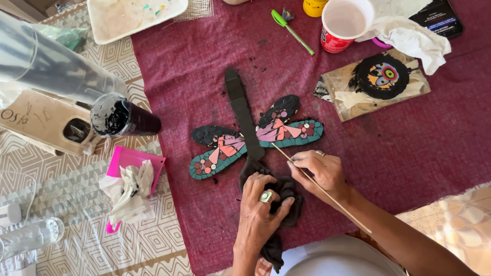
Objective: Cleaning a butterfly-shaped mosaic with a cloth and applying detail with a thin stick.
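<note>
Right now: right hand [322,171] pinching thin wooden stick [317,185], tip up-left at dragonfly mosaic [255,135]; left hand [261,204] clutching dark cloth [279,214] just below.

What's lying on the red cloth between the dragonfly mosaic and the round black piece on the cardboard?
Nothing much: the head view shows bare red cloth between the dragonfly mosaic and the round black piece, apart from a few dark crumbs.

Pretty bright daylight setup: a table [153,240] covered in a beige geometric-pattern cloth under clear plastic, with a dark red woven cloth [419,148] spread over most of it. No walls or floor visible.
</note>
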